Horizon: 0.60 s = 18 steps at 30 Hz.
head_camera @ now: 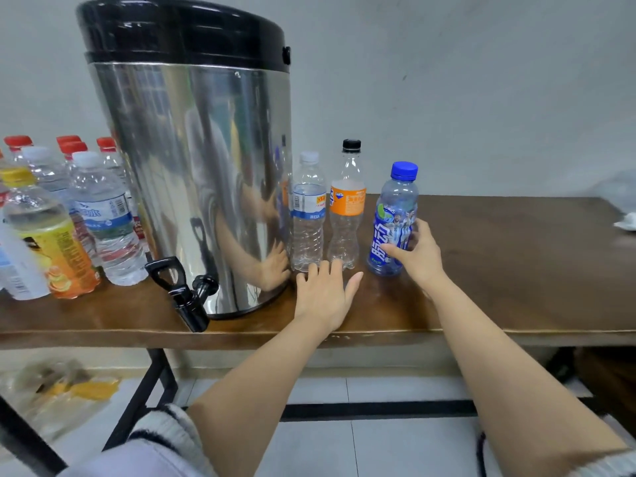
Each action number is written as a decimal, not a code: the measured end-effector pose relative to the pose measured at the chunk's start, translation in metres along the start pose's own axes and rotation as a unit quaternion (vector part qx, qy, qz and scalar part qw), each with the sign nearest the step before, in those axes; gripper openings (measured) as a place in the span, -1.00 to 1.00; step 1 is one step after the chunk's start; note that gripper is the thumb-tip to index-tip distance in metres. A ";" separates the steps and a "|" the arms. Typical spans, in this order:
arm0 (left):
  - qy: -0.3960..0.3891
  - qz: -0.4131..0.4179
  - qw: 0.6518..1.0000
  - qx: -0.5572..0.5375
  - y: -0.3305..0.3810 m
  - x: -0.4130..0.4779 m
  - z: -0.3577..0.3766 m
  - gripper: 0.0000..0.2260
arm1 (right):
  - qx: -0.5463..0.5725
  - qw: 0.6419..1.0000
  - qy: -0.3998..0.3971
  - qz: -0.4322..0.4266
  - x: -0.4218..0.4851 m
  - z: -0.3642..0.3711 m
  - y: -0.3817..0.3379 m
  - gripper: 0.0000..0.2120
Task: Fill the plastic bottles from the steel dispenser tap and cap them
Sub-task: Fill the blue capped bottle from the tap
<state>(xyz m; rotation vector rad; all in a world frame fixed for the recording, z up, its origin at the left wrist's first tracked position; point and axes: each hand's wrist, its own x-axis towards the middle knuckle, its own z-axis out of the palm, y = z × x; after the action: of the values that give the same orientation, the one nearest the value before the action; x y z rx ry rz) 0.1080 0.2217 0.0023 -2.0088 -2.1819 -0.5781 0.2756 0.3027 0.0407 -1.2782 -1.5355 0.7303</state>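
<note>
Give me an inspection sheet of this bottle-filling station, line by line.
Surface: brown wooden table.
Job's things: steel dispenser, black tap over the front edge; left of it, capped bottles holding liquid; right of it, clear bottle, Fanta bottle and blue bottle, capped, seemingly empty.
Clutter: white item at the table's right end, blurred.
Grippers: left hand flat on the table before the clear bottle; right hand grips the blue bottle.
Cables: nothing seen.
Surroundings: pale wall, tiled floor, wrappers on it at left.
</note>
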 end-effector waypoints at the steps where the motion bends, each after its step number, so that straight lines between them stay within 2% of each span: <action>1: 0.002 0.004 1.000 -0.017 0.001 -0.004 -0.002 -0.54 | 0.001 1.000 0.002 0.003 -0.009 -0.003 -0.002 -0.28; 3: -0.009 0.000 0.996 -0.093 0.001 -0.010 -0.010 -0.56 | 0.008 1.000 0.000 0.007 -0.029 -0.008 -0.010 -0.28; 5: -0.005 -0.016 0.974 -0.227 0.001 -0.018 -0.021 -0.56 | 0.018 1.000 -0.011 0.005 -0.050 -0.013 -0.020 -0.30; 8: 0.018 -0.018 0.896 -0.443 0.003 -0.032 -0.050 -0.41 | 0.044 0.998 -0.055 -0.008 -0.082 -0.016 -0.039 -0.36; 10: 0.004 -0.009 0.840 -0.542 0.004 -0.045 -0.073 -0.36 | 0.064 0.993 -0.094 -0.015 -0.104 -0.013 -0.050 -0.39; 12: -0.009 0.008 0.813 -0.583 0.002 -0.058 -0.090 -0.41 | 0.074 0.988 -0.131 -0.029 -0.123 -0.007 -0.059 -0.40; 18: 0.053 -0.005 0.808 -0.587 -0.026 -0.101 -0.110 -0.36 | 0.064 0.965 -0.245 -0.067 -0.167 0.004 -0.087 -0.41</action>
<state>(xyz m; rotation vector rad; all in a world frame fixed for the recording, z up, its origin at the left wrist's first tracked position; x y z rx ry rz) 0.0754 0.0872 0.0646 -2.1993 -1.8568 -2.4168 0.2354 0.1202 0.0661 -0.9246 -1.9108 1.0941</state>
